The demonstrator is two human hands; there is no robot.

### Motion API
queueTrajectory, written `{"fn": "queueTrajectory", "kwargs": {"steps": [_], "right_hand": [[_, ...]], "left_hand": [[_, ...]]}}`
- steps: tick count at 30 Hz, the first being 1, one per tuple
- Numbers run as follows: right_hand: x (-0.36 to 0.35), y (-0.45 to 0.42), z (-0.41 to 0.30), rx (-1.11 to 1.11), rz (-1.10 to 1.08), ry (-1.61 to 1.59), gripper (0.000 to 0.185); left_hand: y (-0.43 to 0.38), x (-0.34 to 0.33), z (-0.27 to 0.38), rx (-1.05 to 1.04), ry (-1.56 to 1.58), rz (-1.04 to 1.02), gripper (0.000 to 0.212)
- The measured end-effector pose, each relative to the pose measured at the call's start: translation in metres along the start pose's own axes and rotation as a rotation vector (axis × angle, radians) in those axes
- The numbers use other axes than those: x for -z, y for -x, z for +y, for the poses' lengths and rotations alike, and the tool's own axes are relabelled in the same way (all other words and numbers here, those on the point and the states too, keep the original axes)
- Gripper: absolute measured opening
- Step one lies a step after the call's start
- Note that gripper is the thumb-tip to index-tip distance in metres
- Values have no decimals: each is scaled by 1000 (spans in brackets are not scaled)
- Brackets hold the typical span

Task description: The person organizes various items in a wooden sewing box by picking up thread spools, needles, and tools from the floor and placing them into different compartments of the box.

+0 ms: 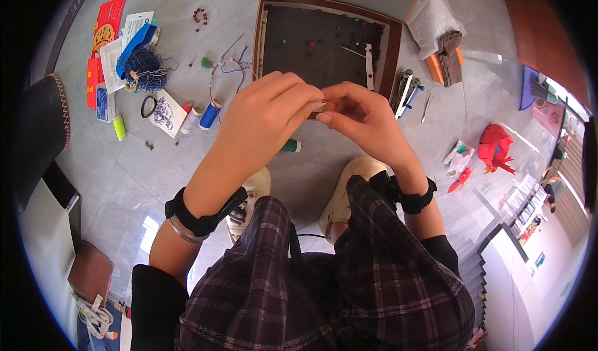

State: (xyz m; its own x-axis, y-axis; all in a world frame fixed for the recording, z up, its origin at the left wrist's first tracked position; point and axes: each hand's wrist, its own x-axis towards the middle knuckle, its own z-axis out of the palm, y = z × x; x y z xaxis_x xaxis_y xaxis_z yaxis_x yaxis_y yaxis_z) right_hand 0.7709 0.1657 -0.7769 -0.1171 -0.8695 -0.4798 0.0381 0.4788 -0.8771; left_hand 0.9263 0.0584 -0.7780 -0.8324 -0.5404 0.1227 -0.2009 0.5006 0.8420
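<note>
My left hand (pixel 271 115) and my right hand (pixel 364 115) meet at the fingertips above the near edge of an open box (pixel 397 54). Something small, too hidden to name, is pinched between thumb and fingers of both hands. Inside the box lie loose dark beads (pixel 371 35), a few green and red ones, a thin stick (pixel 353 51) and a white strip (pixel 369 66). Left of the box is a corded loop (pixel 212 82) beside a green piece (pixel 206 62). A green thread spool (pixel 291 146) lies below my left hand.
At left are a blue spool (pixel 208 117), a yellow-green spool (pixel 119 127), tangled blue thread (pixel 147 70), red envelopes (pixel 110 19) and a ring of beads (pixel 200 17). At right lie tweezers (pixel 427 105), blue-handled tools (pixel 406 94), an orange block (pixel 434 68) and a red fabric item (pixel 494 148).
</note>
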Motion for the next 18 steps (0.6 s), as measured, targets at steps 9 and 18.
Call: {"fn": "queueTrajectory", "kwargs": {"steps": [9,18], "right_hand": [[-1,4,8,112,-3,12,11],[22,14,4,98,98,-201,23]], "left_hand": [[7,1,-1,-15,-29,-6,13],[18,13,-14,65,-47,17,13]]}}
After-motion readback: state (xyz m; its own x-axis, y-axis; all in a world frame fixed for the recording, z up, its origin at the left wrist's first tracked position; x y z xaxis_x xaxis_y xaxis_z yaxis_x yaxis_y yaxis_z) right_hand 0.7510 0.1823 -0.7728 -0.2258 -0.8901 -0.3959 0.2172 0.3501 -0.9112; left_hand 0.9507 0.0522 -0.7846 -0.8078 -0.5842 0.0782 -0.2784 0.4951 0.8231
